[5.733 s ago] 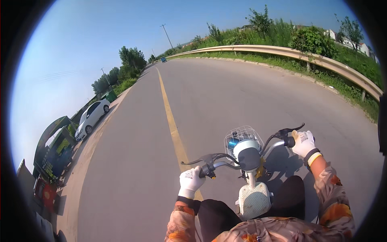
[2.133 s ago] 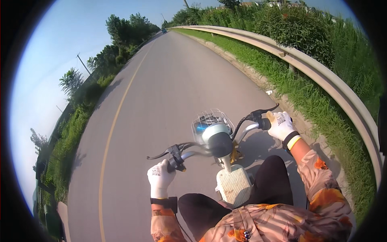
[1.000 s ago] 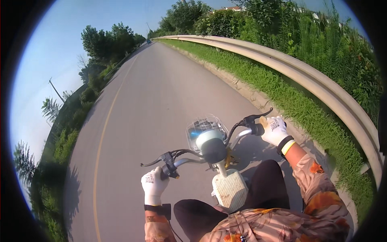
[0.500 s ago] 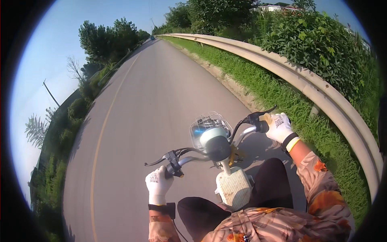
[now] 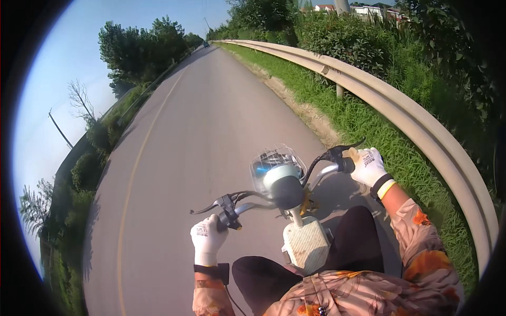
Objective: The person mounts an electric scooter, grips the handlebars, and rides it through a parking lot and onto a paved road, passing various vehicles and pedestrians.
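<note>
I sit astride a pale two-wheeled scooter [image 5: 307, 245] on a road. My left hand [image 5: 207, 239], in a white glove, is wrapped round the left handlebar grip [image 5: 223, 221]. In front of that fist a black brake lever [image 5: 204, 207] sticks out, with no fingers on it. My right hand [image 5: 367, 166], gloved the same way, closes round the right handlebar grip [image 5: 345, 164], and a second brake lever [image 5: 350, 144] reaches out ahead of it. Between the bars sits a rounded headlamp housing [image 5: 284, 185]. A wire basket [image 5: 276, 158] with dark contents is fixed in front.
The grey road [image 5: 179, 158] runs far ahead, with a yellow line [image 5: 130, 195] on its left. A metal guardrail [image 5: 390, 97] and a grass strip [image 5: 327, 108] border the right side. Far off on the road is a small bluish vehicle [image 5: 206, 45]. Trees [image 5: 142, 50] stand at the left.
The guardrail, bushes and roadside trees have shifted past as the scooter rolls forward. A guardrail post and a pole now show at the right. Both hands keep their hold on the grips.
</note>
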`<state>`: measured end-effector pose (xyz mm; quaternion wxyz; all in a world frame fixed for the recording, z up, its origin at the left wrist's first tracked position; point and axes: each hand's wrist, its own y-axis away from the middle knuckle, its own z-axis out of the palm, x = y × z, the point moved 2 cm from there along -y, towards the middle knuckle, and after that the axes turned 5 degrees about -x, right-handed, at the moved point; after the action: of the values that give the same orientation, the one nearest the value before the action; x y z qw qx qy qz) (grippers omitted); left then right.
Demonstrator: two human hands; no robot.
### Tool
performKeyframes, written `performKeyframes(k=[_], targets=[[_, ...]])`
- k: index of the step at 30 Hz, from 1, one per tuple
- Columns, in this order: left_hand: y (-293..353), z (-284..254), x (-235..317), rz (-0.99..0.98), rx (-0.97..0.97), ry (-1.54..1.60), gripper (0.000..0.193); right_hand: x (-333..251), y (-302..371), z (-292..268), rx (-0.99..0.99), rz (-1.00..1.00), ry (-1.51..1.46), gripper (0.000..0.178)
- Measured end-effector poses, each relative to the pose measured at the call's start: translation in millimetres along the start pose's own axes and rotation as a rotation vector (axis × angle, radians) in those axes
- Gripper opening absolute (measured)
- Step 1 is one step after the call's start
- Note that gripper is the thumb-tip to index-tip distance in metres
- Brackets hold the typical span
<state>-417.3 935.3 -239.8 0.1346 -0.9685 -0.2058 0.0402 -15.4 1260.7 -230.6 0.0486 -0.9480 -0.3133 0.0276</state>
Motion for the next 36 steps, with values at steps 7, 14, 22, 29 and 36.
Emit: performKeyframes(k=[7,14,22,29,36], targets=[[-23,30,12,-0.03,0.003,-0.009,0.016,14,-28,13,0.036,0.017,0.023,0.031],[-34,49,18,-0.014,0.074,0.011,0.014,20,-43,26,0.057,-0.034,0.042,0.024],[1,24,-12,-0.002,0.062,0.019,0.015,-17,-9,9,0.047,-0.018,0.024,0.024],[7,15,-18,0.005,0.046,-0.012,0.015,-20,-3,5,0.034,-0.011,-0.017,0.026],[12,10,-4,0.008,0.095,0.027,0.012,-5,2,11,0.082,0.001,0.051,0.027]])
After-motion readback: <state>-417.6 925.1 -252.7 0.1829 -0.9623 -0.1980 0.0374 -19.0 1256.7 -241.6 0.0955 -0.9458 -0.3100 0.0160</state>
